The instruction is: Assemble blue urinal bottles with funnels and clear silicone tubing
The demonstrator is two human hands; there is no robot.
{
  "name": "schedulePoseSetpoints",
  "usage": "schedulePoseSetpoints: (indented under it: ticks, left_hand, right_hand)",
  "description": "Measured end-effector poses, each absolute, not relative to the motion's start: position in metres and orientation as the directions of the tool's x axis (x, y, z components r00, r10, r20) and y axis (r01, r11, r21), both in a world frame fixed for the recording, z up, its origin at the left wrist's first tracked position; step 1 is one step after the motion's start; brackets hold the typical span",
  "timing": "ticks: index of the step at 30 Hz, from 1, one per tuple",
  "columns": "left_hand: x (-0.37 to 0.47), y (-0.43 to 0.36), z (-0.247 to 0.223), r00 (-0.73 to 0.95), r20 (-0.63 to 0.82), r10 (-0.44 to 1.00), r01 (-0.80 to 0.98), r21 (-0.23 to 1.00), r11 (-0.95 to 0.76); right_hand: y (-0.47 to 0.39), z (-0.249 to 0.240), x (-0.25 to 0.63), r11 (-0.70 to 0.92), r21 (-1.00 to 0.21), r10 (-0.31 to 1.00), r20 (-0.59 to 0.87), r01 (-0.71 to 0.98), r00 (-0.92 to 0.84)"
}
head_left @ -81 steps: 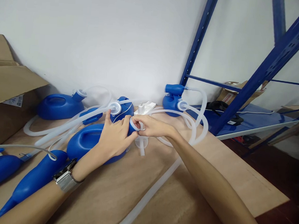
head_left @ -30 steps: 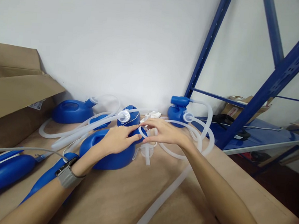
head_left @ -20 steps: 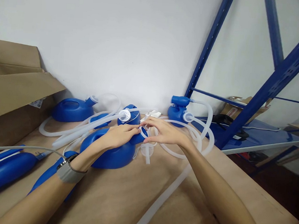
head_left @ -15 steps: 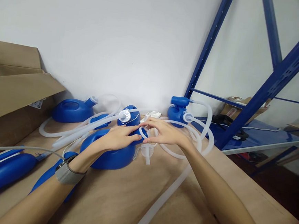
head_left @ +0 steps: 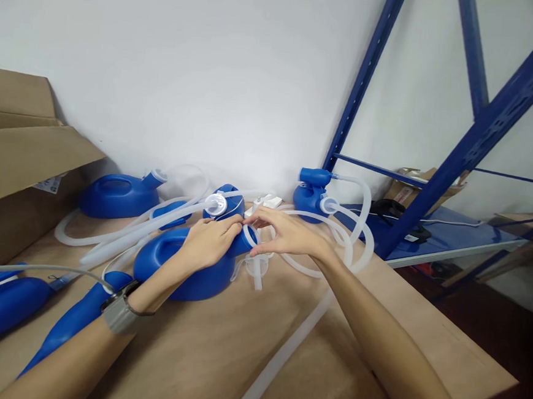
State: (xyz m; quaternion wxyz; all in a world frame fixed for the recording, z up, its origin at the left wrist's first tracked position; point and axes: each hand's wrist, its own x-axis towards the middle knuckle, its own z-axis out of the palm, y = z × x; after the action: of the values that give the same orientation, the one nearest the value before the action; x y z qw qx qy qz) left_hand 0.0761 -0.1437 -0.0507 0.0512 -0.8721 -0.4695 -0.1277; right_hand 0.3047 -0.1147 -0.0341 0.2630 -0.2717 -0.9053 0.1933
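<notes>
A blue plastic urinal bottle (head_left: 202,280) with a loop handle lies on the table in front of me, its neck pointing right. My left hand (head_left: 210,241) is closed over the bottle's neck, fingers curled. A thin white ring (head_left: 248,235) sits at the neck's mouth. Thumb and fingers of my right hand (head_left: 285,233) pinch this ring from either side at its edge. Just below the mouth rests a translucent cap (head_left: 261,265) with a short tube stub, partly behind my right thumb.
More blue urinal bottles (head_left: 121,197) with long translucent hoses (head_left: 282,354) lie around the wooden table (head_left: 317,375). An open cardboard box (head_left: 11,210) stands left. At the right is a blue metal rack (head_left: 464,147) holding a black item and a carton.
My left hand has curled its fingers more tightly around the bottle's neck, and its thumb has tucked away. The right hand stays at the ring. The whole view has shifted slightly.
</notes>
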Motion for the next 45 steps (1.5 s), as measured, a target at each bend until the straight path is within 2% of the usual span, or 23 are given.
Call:
schedulePoseSetpoints:
  ticks: [3,6,9,11,14,16,19,22,27,32,38,42,45]
  left_hand:
    - [0.076,-0.142,-0.047,0.453,0.229,0.862,0.856,0.159,-0.492]
    - [0.075,-0.143,-0.039,0.364,0.139,0.921,0.864,0.319,-0.389]
    - [0.072,-0.146,-0.031,0.380,0.099,0.920,0.828,0.405,-0.386]
    - [0.067,-0.148,-0.026,0.435,0.112,0.893,0.801,0.405,-0.441]
    - [0.053,-0.150,-0.020,0.500,0.104,0.860,0.804,0.313,-0.505]
    - [0.043,-0.149,-0.017,0.518,0.024,0.855,0.830,0.229,-0.509]
    - [0.030,-0.145,-0.016,0.516,-0.123,0.848,0.854,0.154,-0.497]
    - [0.023,-0.138,-0.020,0.552,-0.112,0.826,0.832,0.142,-0.536]
    - [0.025,-0.129,-0.029,0.581,0.010,0.814,0.808,0.114,-0.579]
    - [0.028,-0.125,-0.036,0.563,0.080,0.823,0.818,0.089,-0.568]
    - [0.027,-0.124,-0.038,0.585,0.103,0.805,0.800,0.091,-0.593]
    - [0.028,-0.125,-0.037,0.588,0.107,0.802,0.798,0.088,-0.596]
    - [0.028,-0.125,-0.038,0.592,0.111,0.798,0.795,0.085,-0.601]
  right_hand:
    - [-0.116,-0.032,0.304,0.781,-0.479,0.588,0.345,0.402,-0.732]
    - [-0.117,-0.027,0.308,0.751,-0.525,0.607,0.310,0.400,-0.732]
    - [-0.112,-0.024,0.322,0.704,-0.552,0.653,0.256,0.447,-0.713]
    - [-0.104,-0.027,0.337,0.658,-0.528,0.701,0.171,0.536,-0.692]
    - [-0.087,-0.038,0.359,0.567,-0.452,0.767,-0.014,0.689,-0.641]
    - [-0.079,-0.046,0.368,0.544,-0.433,0.770,-0.084,0.719,-0.633]
    - [-0.077,-0.049,0.370,0.550,-0.480,0.734,-0.114,0.684,-0.670]
    - [-0.087,-0.039,0.360,0.512,-0.587,0.729,-0.089,0.627,-0.679]
    - [-0.109,-0.029,0.325,0.520,-0.737,0.713,0.097,0.431,-0.694]
    - [-0.120,-0.043,0.292,0.584,-0.743,0.679,0.227,0.326,-0.699]
    - [-0.116,-0.058,0.284,0.575,-0.761,0.679,0.239,0.300,-0.695]
    - [-0.107,-0.072,0.279,0.616,-0.769,0.636,0.361,0.168,-0.682]
    - [-0.104,-0.078,0.275,0.602,-0.793,0.625,0.393,0.097,-0.674]
